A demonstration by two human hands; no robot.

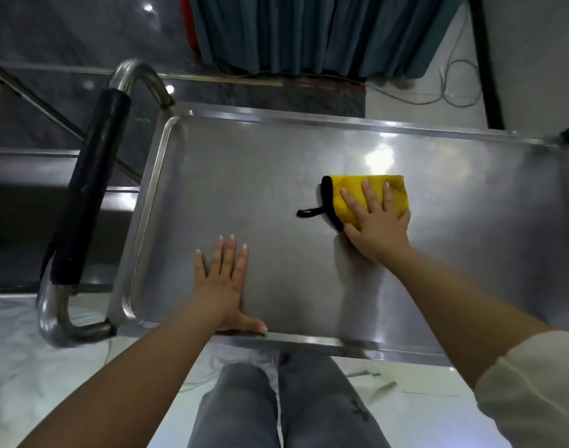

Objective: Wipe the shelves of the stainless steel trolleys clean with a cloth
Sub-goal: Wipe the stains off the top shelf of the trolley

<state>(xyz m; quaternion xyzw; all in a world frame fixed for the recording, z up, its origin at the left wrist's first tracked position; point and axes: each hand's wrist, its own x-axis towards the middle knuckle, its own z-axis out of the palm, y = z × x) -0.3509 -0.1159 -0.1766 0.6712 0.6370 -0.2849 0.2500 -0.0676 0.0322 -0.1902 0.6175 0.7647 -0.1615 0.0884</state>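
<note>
Steel trolley shelf [276,195]: yellow cloth [357,195], both hands flat.

Cream sleeve [532,392] pushed up right forearm — left forearm bare — grey jeans [286,412].

My right hand [378,221] presses the yellow cloth [370,197] flat on the trolley shelf [276,176]; my left hand [223,286] rests flat near its front edge.

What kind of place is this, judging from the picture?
Probably a clinic or hospital room, though not certainly: a stainless steel trolley with a push handle, a teal curtain hanging behind it, and a pale tiled floor.
</note>
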